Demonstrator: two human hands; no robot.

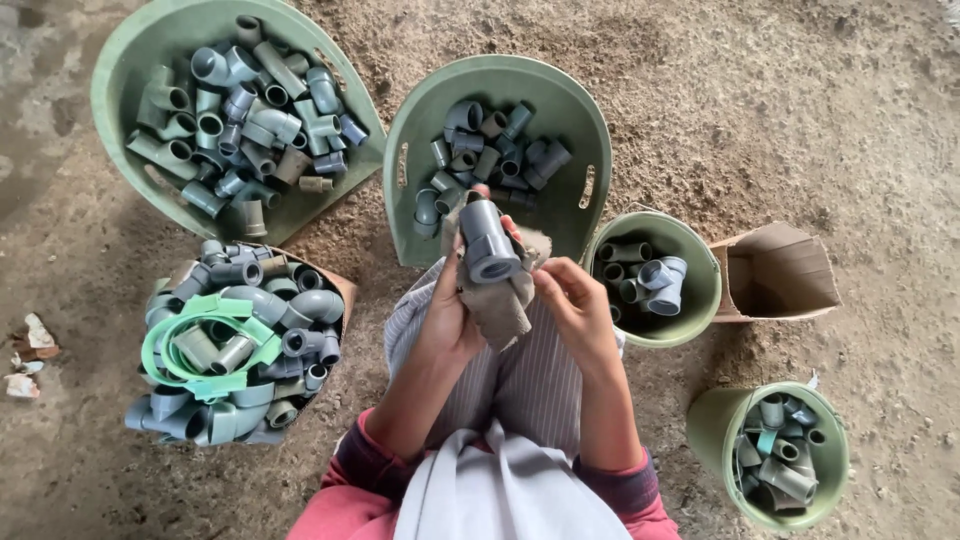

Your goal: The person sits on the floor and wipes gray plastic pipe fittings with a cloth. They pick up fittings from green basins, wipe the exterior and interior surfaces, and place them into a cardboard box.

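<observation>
Hands: left [452, 305] grips grey pipe fitting [487, 240]; right [575, 300] pinches cloth [500, 300].

Pushed-up pink sleeves [360, 470], striped grey trousers [520, 385], grey cloth at waist [500, 490]

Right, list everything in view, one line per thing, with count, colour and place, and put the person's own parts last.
large basins: two, green, top left and top centre, both holding grey pipe fittings
small buckets: two, green, right of the hands and bottom right, both with grey fittings inside
heaped container: one, brownish, left, piled with grey fittings
broken ring: one, bright green plastic, on that heap
cardboard box: one, brown, open, right
scraps: a few, pale, far left on the dirt floor
pipe fitting: one, grey, held up at centre
rag: one, grey-brown, under the fitting
left hand: grips fitting and rag
right hand: holds the rag's edge
</observation>
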